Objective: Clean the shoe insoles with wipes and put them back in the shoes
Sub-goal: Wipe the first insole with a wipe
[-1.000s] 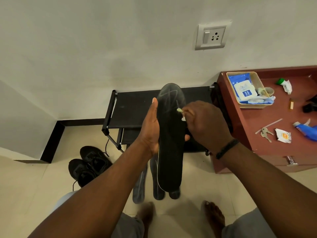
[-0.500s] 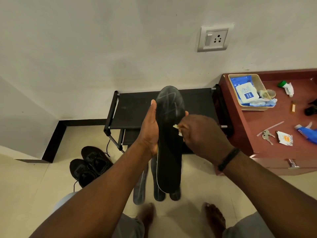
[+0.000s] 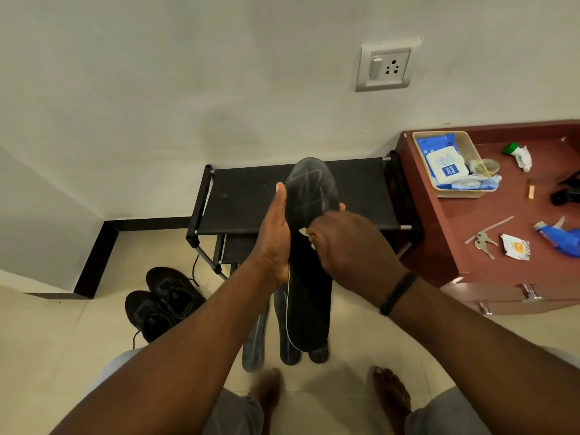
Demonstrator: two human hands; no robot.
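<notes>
My left hand (image 3: 274, 237) holds a long black insole (image 3: 309, 196) upright from behind, fingertips showing at its right edge. My right hand (image 3: 345, 249) grips a small pale wipe (image 3: 303, 231) and presses it against the middle of the insole's face. The upper part of the insole shows grey smeared streaks. Other dark insoles (image 3: 255, 337) lie on the floor below, partly hidden by the held one. A pair of black shoes (image 3: 163, 301) sits on the floor at the left.
A black shoe rack (image 3: 244, 196) stands against the wall behind the insole. At the right a reddish cabinet (image 3: 455, 233) carries a tray (image 3: 467, 192) with a pack of wipes (image 3: 445, 164), keys (image 3: 483, 243), a torn sachet and a blue tube. My bare feet are at the bottom.
My right hand with the wipe has slid down the insole, from its upper part to the middle. The left hand keeps its hold.
</notes>
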